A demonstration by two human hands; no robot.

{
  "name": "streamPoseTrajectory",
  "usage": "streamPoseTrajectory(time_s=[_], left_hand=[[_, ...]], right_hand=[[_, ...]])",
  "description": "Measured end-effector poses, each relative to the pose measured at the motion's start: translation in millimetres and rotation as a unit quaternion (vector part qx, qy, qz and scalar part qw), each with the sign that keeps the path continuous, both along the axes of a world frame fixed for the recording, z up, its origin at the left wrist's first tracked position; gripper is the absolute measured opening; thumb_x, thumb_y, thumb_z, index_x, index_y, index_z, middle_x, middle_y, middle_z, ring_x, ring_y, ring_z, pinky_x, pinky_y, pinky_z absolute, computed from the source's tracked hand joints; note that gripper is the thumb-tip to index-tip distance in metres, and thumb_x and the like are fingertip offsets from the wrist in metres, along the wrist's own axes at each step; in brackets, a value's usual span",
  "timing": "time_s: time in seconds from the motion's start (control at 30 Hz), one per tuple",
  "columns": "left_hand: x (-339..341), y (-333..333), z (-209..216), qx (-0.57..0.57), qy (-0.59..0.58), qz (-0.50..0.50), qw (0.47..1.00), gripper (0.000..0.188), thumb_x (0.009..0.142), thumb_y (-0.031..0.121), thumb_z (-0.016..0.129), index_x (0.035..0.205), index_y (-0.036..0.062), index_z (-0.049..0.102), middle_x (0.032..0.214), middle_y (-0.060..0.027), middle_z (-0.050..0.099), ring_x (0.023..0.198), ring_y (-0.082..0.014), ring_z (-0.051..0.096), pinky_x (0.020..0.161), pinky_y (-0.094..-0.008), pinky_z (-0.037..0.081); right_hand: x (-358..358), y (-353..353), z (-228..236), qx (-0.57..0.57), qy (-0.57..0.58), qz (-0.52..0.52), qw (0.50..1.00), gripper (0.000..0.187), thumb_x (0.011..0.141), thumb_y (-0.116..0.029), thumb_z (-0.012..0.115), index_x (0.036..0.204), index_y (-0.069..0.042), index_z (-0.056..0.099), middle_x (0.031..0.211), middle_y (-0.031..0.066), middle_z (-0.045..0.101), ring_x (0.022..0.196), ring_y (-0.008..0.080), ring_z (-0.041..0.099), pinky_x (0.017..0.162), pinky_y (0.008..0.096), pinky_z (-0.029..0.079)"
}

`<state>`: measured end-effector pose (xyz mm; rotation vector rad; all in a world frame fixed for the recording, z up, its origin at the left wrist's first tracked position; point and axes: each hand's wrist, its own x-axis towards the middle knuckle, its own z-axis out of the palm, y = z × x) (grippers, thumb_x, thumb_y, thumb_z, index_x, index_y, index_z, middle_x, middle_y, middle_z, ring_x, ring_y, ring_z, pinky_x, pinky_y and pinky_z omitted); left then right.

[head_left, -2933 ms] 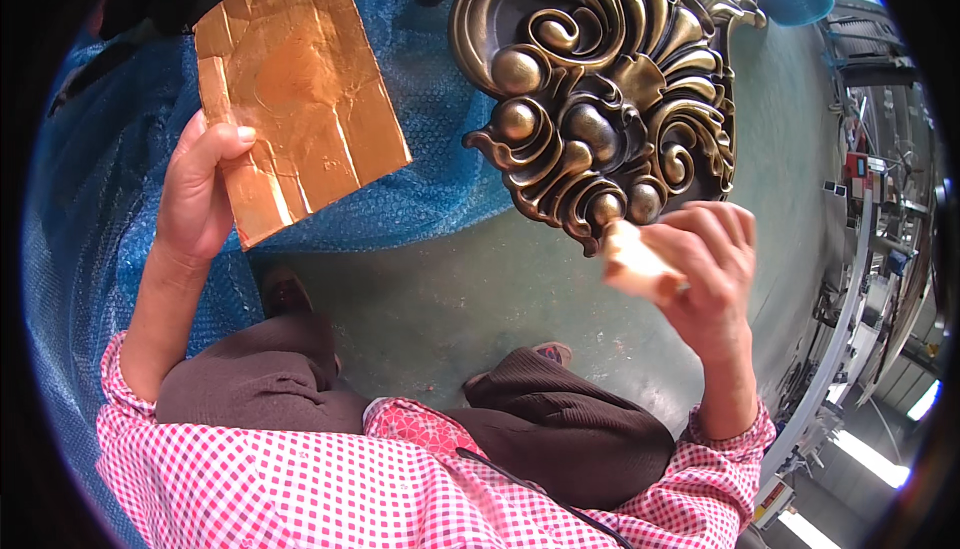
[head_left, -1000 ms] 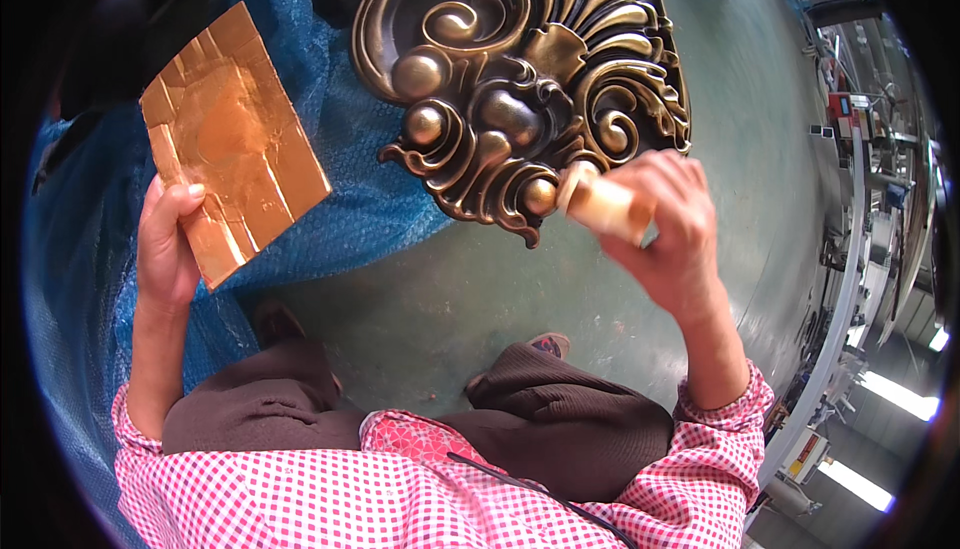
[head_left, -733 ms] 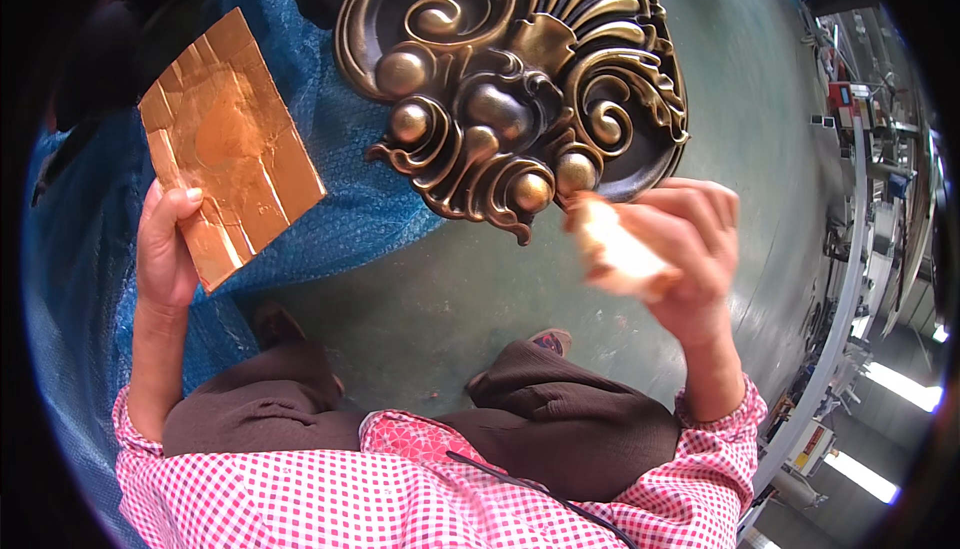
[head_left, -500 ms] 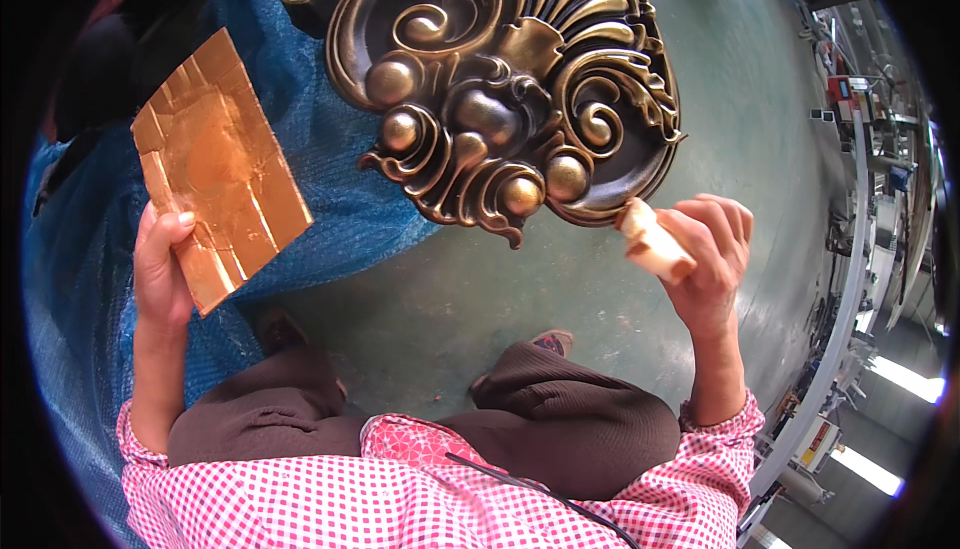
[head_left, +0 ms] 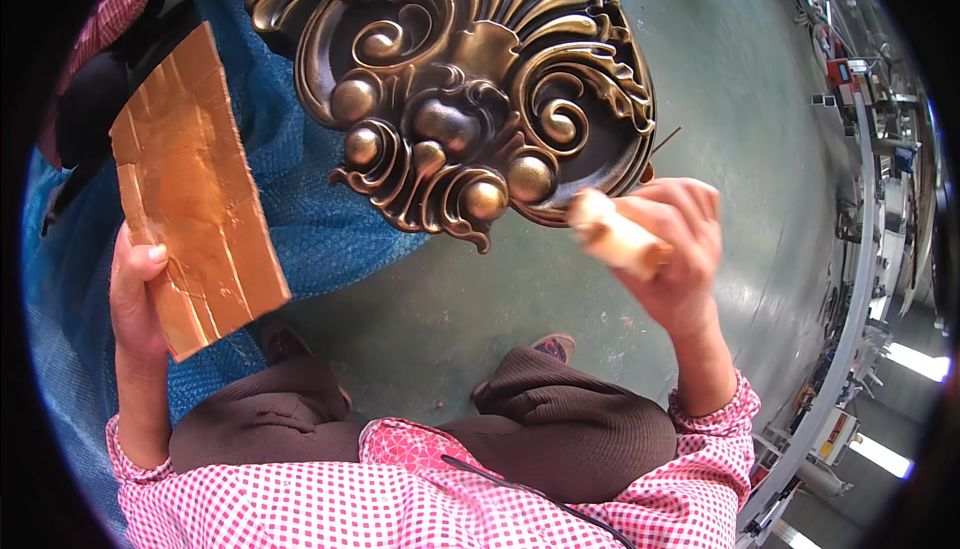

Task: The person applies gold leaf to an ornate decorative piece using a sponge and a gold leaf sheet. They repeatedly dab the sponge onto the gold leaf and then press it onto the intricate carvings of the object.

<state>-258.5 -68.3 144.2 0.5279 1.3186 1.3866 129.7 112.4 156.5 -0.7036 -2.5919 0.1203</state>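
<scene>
My left hand [head_left: 138,294] grips a flat cardboard piece [head_left: 200,199] by its lower left edge, thumb on top. Its face is coated in shiny gold-copper colour, with creases running along it. In my right hand [head_left: 680,249] is a cream-coloured roll of soft cloth or sponge [head_left: 615,234], browned at its ends and blurred by motion. The roll is at the lower right rim of a carved ornament [head_left: 480,49], dark brown with gold highlights on its scrolls, leaves and round knobs. Whether the roll touches the rim I cannot tell.
Blue woven sheeting [head_left: 310,209] lies under and left of the ornament. Another person's checked sleeve [head_left: 112,11] shows at the upper left. The green floor [head_left: 730,79] extends to the right, where shelves and equipment [head_left: 880,99] stand. My legs [head_left: 575,419] are folded below.
The ornament appears farther left and slightly higher in view. My right hand with the roll has moved left and a little up. The cardboard has shifted down-left and turned more upright.
</scene>
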Motion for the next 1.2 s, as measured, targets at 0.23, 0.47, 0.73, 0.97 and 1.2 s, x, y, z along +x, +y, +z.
streamPoseTrajectory(time_s=[0.23,0.47,0.73,0.97,1.2], left_hand=[[23.4,13.7,25.6,0.006,0.015,-0.032,0.999,0.059,0.078,0.024,0.055,0.128,-0.0026,0.036,0.114,-0.0179,0.056,0.100,-0.0229,0.063,0.085,-0.0341,0.054],[22.9,18.6,24.4,-0.002,0.023,-0.057,0.998,0.060,0.078,0.024,0.056,0.127,-0.0038,0.037,0.113,-0.0177,0.058,0.099,-0.0230,0.064,0.084,-0.0341,0.054],[26.7,23.4,25.2,0.003,-0.002,-0.087,0.996,0.062,0.075,0.019,0.058,0.127,-0.0055,0.037,0.114,-0.0170,0.059,0.100,-0.0233,0.064,0.086,-0.0343,0.053],[35.2,35.1,34.5,0.004,0.000,-0.097,0.995,0.061,0.074,0.017,0.057,0.128,-0.0058,0.038,0.115,-0.0170,0.058,0.099,-0.0241,0.064,0.088,-0.0341,0.051],[55.6,47.1,35.7,-0.004,0.004,-0.124,0.992,0.062,0.073,0.018,0.058,0.126,-0.0060,0.039,0.113,-0.0172,0.059,0.099,-0.0244,0.063,0.086,-0.0345,0.052]], right_hand=[[17.5,14.1,7.4,0.023,0.020,-0.124,0.992,0.031,0.057,-0.001,0.069,0.087,-0.006,0.062,0.082,0.0079,0.060,0.078,0.0273,0.056,0.076,0.0372,0.042],[-1.3,13.9,-0.1,0.038,0.010,-0.056,0.998,0.029,0.059,-0.012,0.074,0.084,-0.011,0.060,0.080,0.0041,0.061,0.080,0.0236,0.057,0.077,0.0363,0.040],[0.7,4.7,-8.7,-0.011,0.094,-0.069,0.993,0.027,0.061,-0.012,0.075,0.084,-0.008,0.060,0.077,0.0052,0.060,0.073,0.0246,0.057,0.073,0.0359,0.040],[18.0,-3.1,-11.7,-0.058,0.209,-0.142,0.966,0.027,0.070,-0.008,0.071,0.094,-0.001,0.061,0.078,0.0064,0.060,0.070,0.0239,0.057,0.068,0.0351,0.045],[22.1,-24.4,-44.3,-0.104,0.136,0.006,0.985,0.024,0.064,-0.001,0.072,0.085,-0.005,0.062,0.080,0.0092,0.060,0.075,0.0266,0.057,0.065,0.0352,0.045]])
